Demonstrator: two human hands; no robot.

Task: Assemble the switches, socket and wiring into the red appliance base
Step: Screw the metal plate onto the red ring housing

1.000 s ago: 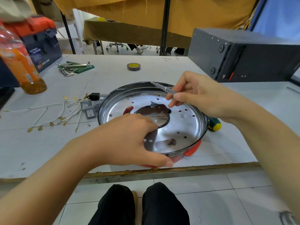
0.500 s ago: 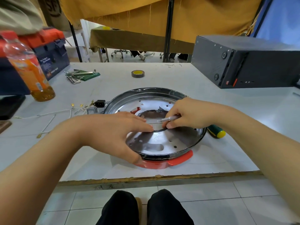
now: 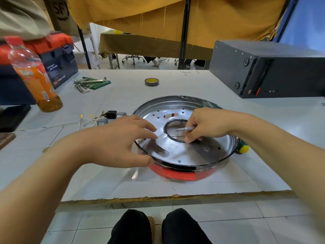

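2 hands are over the red appliance base (image 3: 177, 174), which sits near the front edge of the white table (image 3: 175, 85) with its shiny metal plate (image 3: 177, 150) facing up. The left hand (image 3: 112, 141) reaches in over the left rim with fingers spread and relaxed, thumb down by the near rim, steadying rather than gripping anything. The right hand (image 3: 205, 124) pinches a thin silvery tool (image 3: 184, 129) between thumb and fingers, its tip aimed into the round central opening (image 3: 175, 131); what the tip touches, I cannot tell.

The parts for fitting wait off to the left: the black socket (image 3: 111, 114), a grey switch (image 3: 102, 122) and the white wires (image 3: 52, 126) with brass terminals, all lying on the table just outside the base, none installed yet by the look of it. A screwdriver handle (image 3: 243, 148) pokes out behind the right rim.

To my eye this is early work. The smart play: left hand presses the rim flat so the base cannot rock, right hand keeps the tool low and works gently, since that cut metal edge looks sharp and the plate slippery.
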